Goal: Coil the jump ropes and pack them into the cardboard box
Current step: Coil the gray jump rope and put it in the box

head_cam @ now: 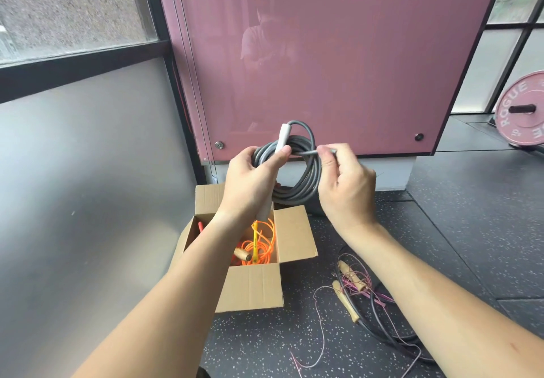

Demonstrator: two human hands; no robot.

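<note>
A grey jump rope (306,183) with white handles is wound into a coil and held up above the open cardboard box (253,283). My left hand (253,183) grips the coil together with a white handle (284,139). My right hand (344,183) pinches a loose strand of the same rope at the coil's top right. Inside the box lie an orange rope (265,245) with a yellow handle and a wooden handle (243,254). On the floor to the right of the box lies a tangle of pink and dark ropes with wooden handles (353,286).
A glossy pink panel (323,53) stands straight ahead, with a frosted glass wall on the left. A pink weight plate (521,109) sits at the far right. The floor is dark speckled rubber.
</note>
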